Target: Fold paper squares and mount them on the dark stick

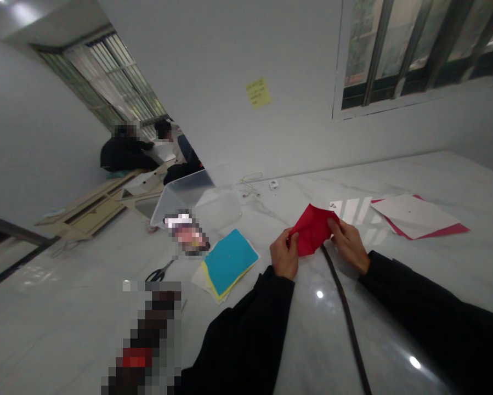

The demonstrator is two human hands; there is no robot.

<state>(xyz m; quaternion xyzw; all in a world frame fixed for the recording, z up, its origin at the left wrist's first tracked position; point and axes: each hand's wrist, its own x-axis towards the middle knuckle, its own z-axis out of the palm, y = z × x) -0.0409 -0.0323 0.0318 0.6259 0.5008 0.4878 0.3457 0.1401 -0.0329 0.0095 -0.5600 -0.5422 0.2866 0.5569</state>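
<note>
The left hand and right hand, forearms angled inward in black sleeves, pinch opposite edges of a creased, folded red paper sheet above the white marble worktop, while a stack of blue and yellow paper sheets and a white sheet on a red sheet lie flat and unfolded on either side.

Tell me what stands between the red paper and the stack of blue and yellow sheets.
The left hand does: it pinches the red paper at the edge facing the stack of blue and yellow sheets. Nothing else visible stands between them.
</note>
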